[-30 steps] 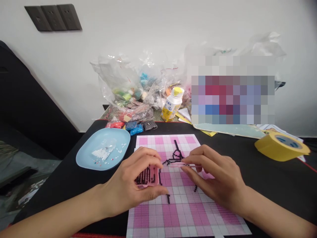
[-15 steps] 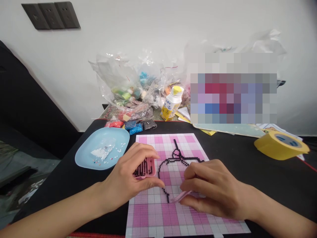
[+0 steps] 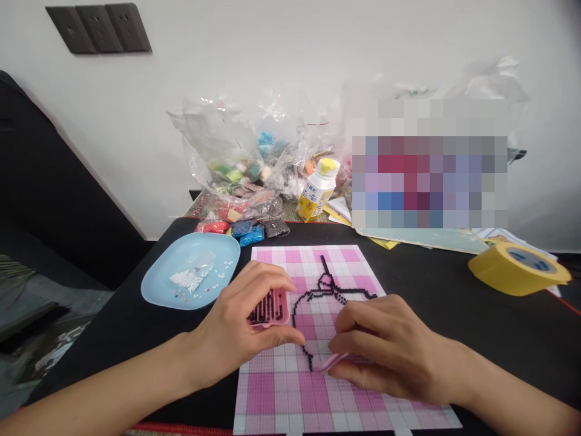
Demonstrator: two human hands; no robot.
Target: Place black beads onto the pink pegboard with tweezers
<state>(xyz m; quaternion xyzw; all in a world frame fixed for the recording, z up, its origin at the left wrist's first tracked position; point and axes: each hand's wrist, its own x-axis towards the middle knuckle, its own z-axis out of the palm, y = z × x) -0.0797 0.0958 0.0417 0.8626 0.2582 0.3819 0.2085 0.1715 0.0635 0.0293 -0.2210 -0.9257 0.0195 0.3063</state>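
My left hand (image 3: 245, 321) is closed around a small pink tray (image 3: 284, 312) that holds rows of black beads (image 3: 267, 309). Pinched in my right hand (image 3: 385, 348) are pink tweezers (image 3: 333, 361), their tip low over the board near the end of a black bead line. Beneath both hands lies a pink and white checkered pegboard (image 3: 272, 393). Black beads on it form a rounded outline (image 3: 297, 303) with a stem-like line at the top. My right hand covers part of the outline's right side. Whether a bead sits in the tweezers is too small to tell.
To the left stands a light blue plate (image 3: 157, 284) with a bag of white beads and loose beads. Bead bags (image 3: 252, 235) and a yellow-capped carton (image 3: 316, 191) stand at the back. Yellow tape (image 3: 490, 269) lies at the right on the black tabletop (image 3: 431, 272).
The whole view has shifted slightly, so everything appears a little further right. Both hands keep their grips, and the tweezers stay by the same end of the bead line.
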